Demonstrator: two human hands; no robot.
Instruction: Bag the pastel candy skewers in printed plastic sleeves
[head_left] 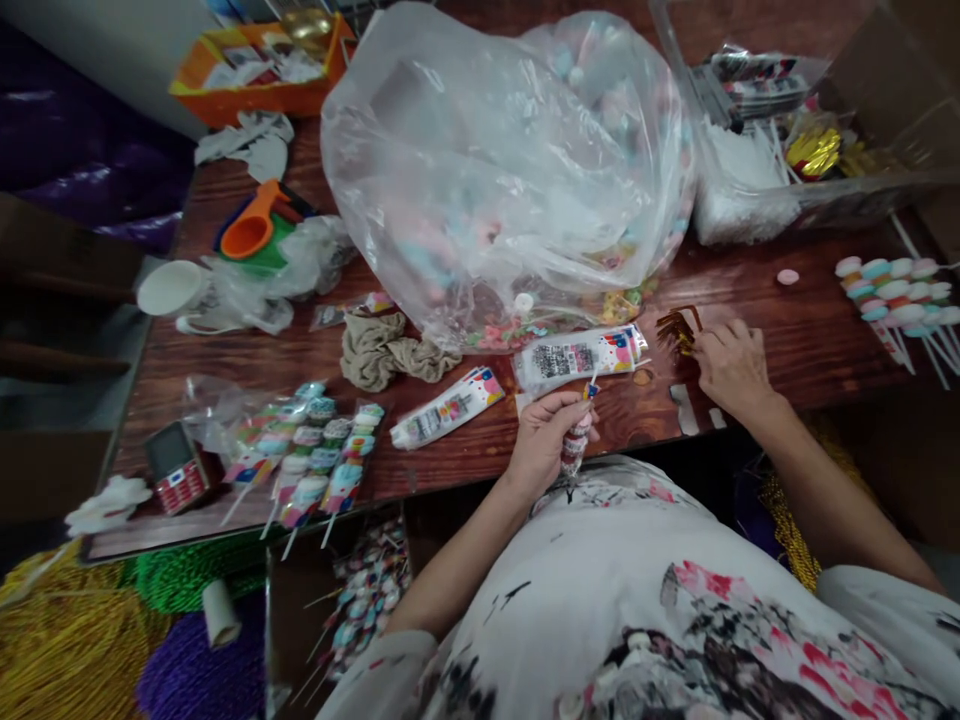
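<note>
My left hand [549,435] is closed around a marshmallow skewer [576,445] in a clear printed bag, close to my body at the table's front edge. Its white stick points up and away from me. To the right, my right hand [733,365] reaches down to a small bunch of gold twist ties [677,330], its fingertips pinched at their near end. Between and beyond the hands lies a stack of printed clear bags [574,358]. Another smaller stack of printed bags [448,408] rests left of my left hand.
A large clear bag of marshmallows [510,170] fills the middle back. Bagged skewers [307,455] and a mobile phone [178,468] lie at left; unwrapped marshmallow skewers [896,292] at right. An orange bin [259,85] and a clear tub [817,195] stand at the back.
</note>
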